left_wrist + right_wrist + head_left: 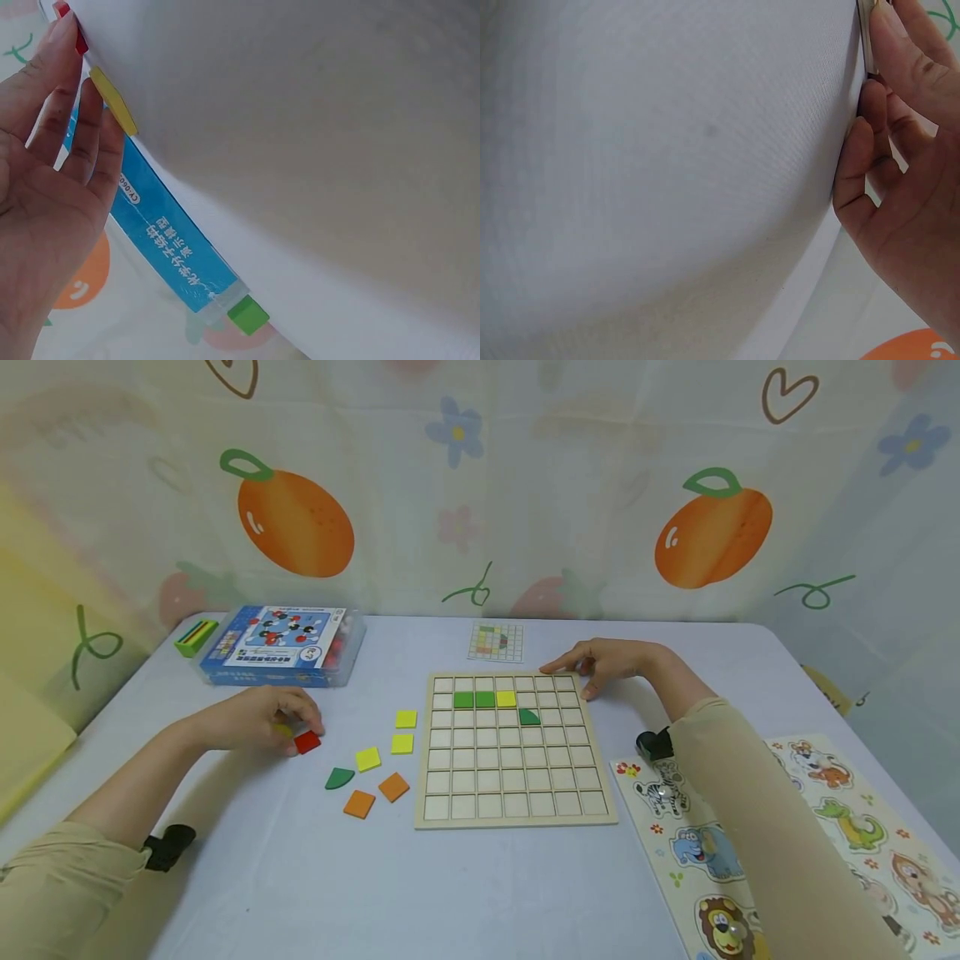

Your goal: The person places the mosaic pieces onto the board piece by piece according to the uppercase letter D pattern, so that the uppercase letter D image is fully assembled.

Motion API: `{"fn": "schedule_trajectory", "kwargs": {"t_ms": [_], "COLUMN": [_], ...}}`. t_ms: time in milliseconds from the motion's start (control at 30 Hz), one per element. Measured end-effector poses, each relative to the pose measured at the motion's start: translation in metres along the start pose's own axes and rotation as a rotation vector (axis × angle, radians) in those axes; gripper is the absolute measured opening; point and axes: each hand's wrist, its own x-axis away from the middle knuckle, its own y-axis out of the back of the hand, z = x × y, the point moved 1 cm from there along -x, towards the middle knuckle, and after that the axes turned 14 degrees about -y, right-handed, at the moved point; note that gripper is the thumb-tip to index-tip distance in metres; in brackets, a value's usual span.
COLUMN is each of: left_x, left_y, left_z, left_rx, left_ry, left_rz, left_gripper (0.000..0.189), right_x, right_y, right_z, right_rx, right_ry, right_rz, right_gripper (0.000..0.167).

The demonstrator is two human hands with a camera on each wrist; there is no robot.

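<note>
My left hand [258,720] pinches a red square tile [307,742] between thumb and forefinger, low over the table at left. A yellow tile [114,101] lies against its other fingertips in the left wrist view. At the far right corner of the wooden grid board [517,821], my right hand [618,662] grips the edges, thumb on the side and forefinger along the back. On the board are two green squares [474,700], a yellow square [506,699] and a green quarter-circle [529,717].
Between hand and board lie loose yellow tiles [368,759], orange tiles [359,804] and a green quarter-circle piece [340,778]. Behind them are a blue boxed set [273,647], a green block [197,638] and a pattern card [496,642]. Animal puzzle boards [682,881] lie under the right forearm.
</note>
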Motion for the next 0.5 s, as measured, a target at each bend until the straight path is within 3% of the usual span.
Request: {"fn": "schedule_trajectory", "kwargs": {"t_ms": [367,500], "left_x": [-0.009,-0.012], "left_y": [-0.006,-0.007], "left_z": [-0.006,-0.007], "left_rx": [-0.05,-0.079], "left_ry": [0.067,0.049], "left_rz": [-0.039,-0.066], "left_gripper": [0.023,0.022], "right_x": [-0.001,-0.001], "right_y": [0.0,0.0], "right_z": [0.0,0.0], "right_rx": [-0.005,-0.009], "right_ry": [0.018,0.023], "right_rz": [0.005,0.01], "right_gripper": [0.073,0.072]}}
